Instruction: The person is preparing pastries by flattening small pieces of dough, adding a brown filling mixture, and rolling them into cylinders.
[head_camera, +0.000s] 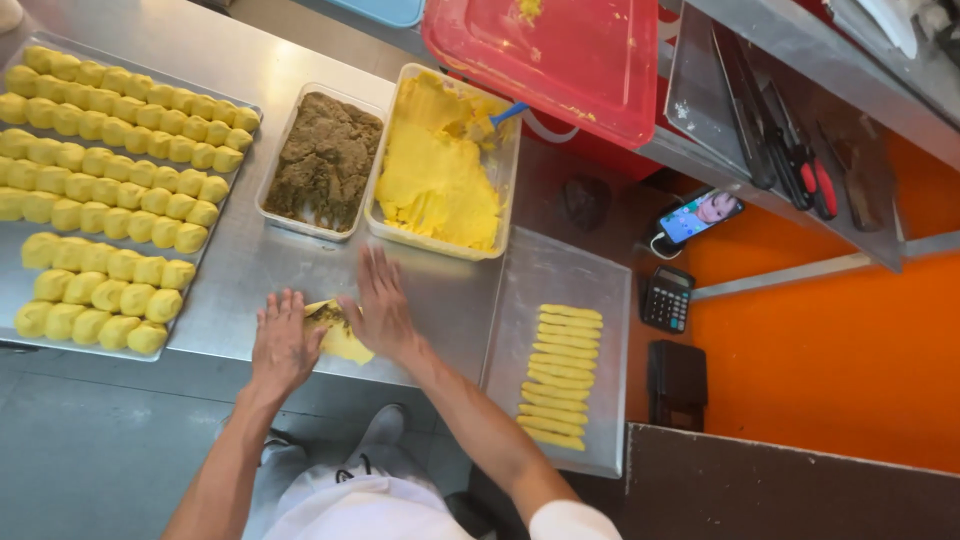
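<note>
Your left hand (283, 343) and right hand (381, 305) both lie flat and open, fingers spread, gripping nothing, just pressing on the flattened yellow dough piece with dark brown filling (337, 330) on the steel worktable (300, 260) in front of you. I'd say roll with even palm pressure so the filling stays tucked inside and the seam doesn't split. Try matching the rolled yellow pieces on the metal tray (20, 290) at your left for shape.
</note>
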